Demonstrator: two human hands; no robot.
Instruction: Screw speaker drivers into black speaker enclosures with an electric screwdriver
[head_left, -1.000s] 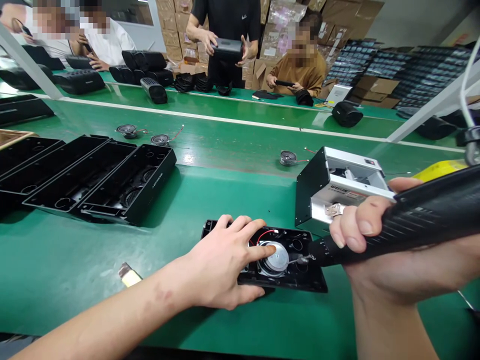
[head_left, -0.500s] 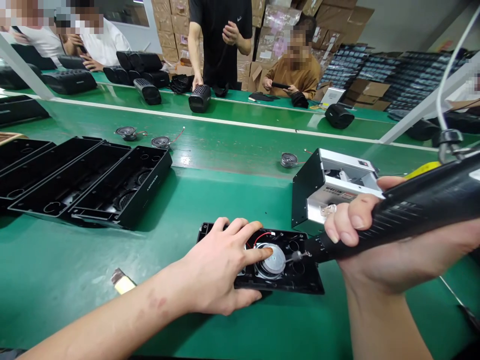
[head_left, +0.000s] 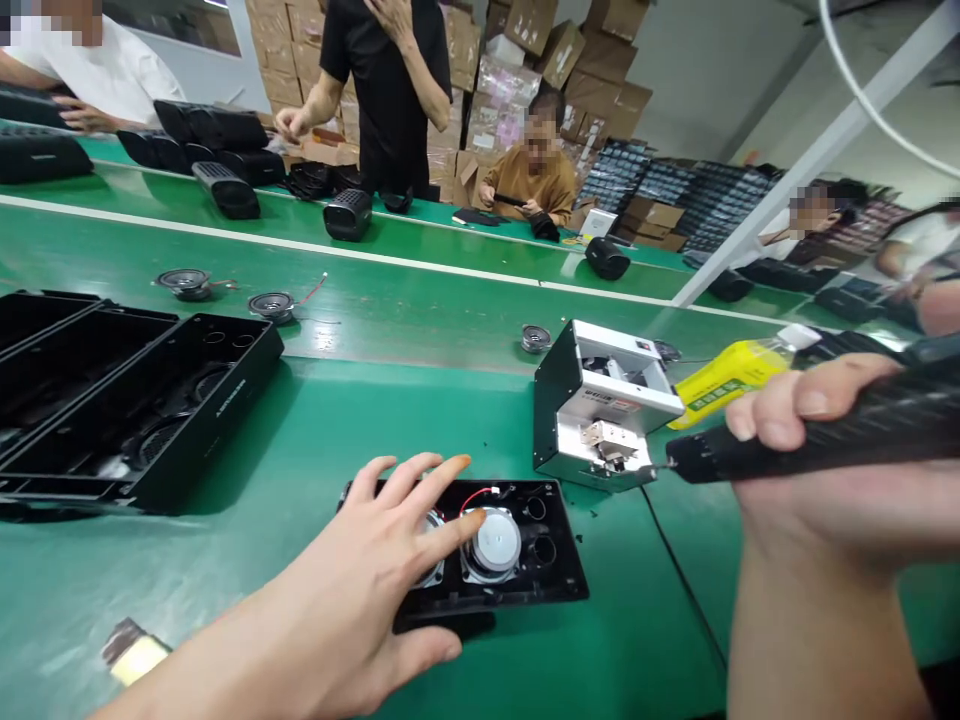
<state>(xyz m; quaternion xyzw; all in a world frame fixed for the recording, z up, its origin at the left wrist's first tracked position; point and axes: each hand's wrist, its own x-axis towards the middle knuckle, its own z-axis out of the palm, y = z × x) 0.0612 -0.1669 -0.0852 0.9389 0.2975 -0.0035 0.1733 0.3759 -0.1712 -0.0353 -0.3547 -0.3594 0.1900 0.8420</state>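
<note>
Currently, oblong black panel (head_left: 556, 578) holds round, smooth silvery speakers (head_left: 496, 542); left hand (head_left: 379, 570) spreads unclenched over it, right hand (head_left: 817, 510) grips ribbed black screwdriver (head_left: 877, 415).

The left hand (head_left: 379, 575) hides the left part of the black panel (head_left: 556, 582) and some of one speaker driver (head_left: 433, 577). At the right edge, the black screwdriver (head_left: 889, 425) is blurred and cut off; the left edge crops open black housings (head_left: 161, 385).

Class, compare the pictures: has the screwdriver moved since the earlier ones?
Yes: judged against the boxy machine, the screwdriver has moved rightward; its tip has left the black panel and now shows by the machine's front.
</note>
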